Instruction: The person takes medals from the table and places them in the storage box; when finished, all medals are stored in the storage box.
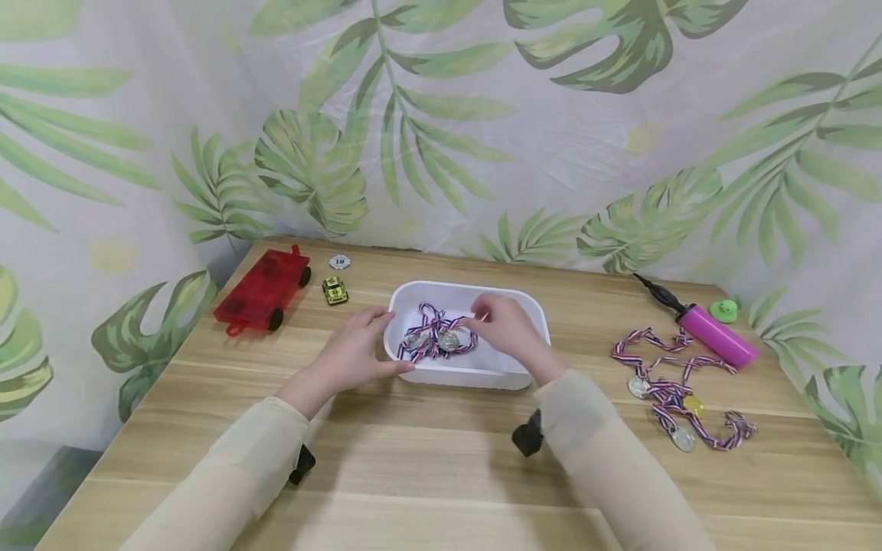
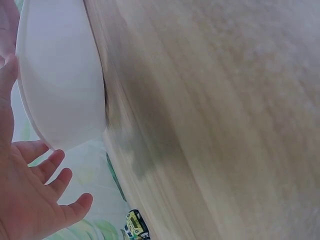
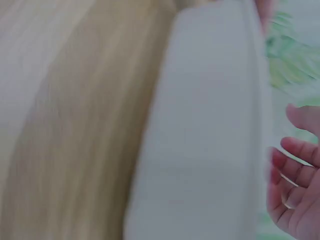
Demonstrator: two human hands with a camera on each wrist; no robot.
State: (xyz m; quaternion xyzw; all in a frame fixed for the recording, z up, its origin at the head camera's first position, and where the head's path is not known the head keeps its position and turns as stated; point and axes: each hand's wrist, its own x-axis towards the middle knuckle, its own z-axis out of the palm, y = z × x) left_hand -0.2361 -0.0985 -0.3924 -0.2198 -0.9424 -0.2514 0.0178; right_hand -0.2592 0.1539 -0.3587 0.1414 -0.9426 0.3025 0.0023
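A: The left hand [image 1: 358, 340] is bracing the tub [image 1: 530, 306] at its nine o'clock rim — thumb along the near edge, fingers straight and relaxed against the wall, so the hand is lying open and gripping nothing. My read is that it is keeping the tub from sliding.

B: And the right hand [image 1: 503, 325] is reaching over the three o'clock side, hovering above the medals [image 1: 437, 337] lying tangled in the middle of the tub. Its fingers are hanging loosely curled; the right wrist view is showing them spread and empty, though it is blurring badly.

A: So no ribbon is being pinched?

B: None that I can make out — the fingertips are sitting just beside the ribbons, and I cannot tell whether they are touching.

A: Both forearms are angling in from six o'clock, wrists low over the table [image 1: 441, 474].

B: More medals [image 1: 678, 398] are lying loose at four o'clock, well apart from the tub, a pink pump [image 1: 713, 333] beyond them. At ten o'clock a red cart [image 1: 265, 291] and a yellow car [image 1: 334, 290] are sitting idle.
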